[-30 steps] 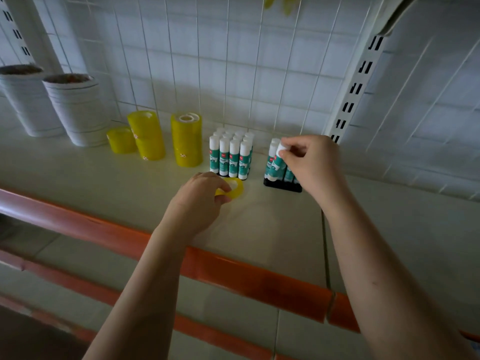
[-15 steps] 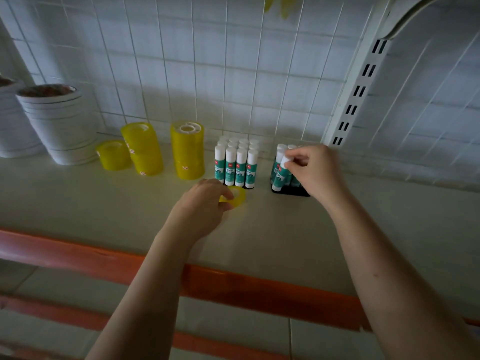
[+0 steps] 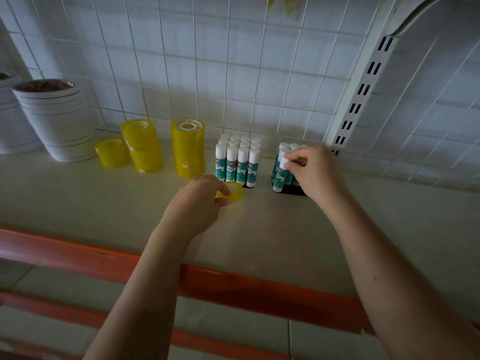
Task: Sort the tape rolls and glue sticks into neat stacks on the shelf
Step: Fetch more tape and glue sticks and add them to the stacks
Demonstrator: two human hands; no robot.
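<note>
The tape roll (image 3: 232,192) in the left hand (image 3: 197,201) is translucent yellow. The tape stacks (image 3: 187,148) behind are the same yellow, with small white-and-red labels and white cores. The glue sticks (image 3: 237,162) have white caps and teal-and-white labelled bodies; so does the stick (image 3: 280,175) pinched by the right hand (image 3: 315,170). Their tray (image 3: 291,190) is black. The big rolls (image 3: 55,118) at left are white with thin dark lines. The shelf (image 3: 259,229) is pale cream with an orange front edge (image 3: 233,287). The back grid (image 3: 233,74) is white.
</note>
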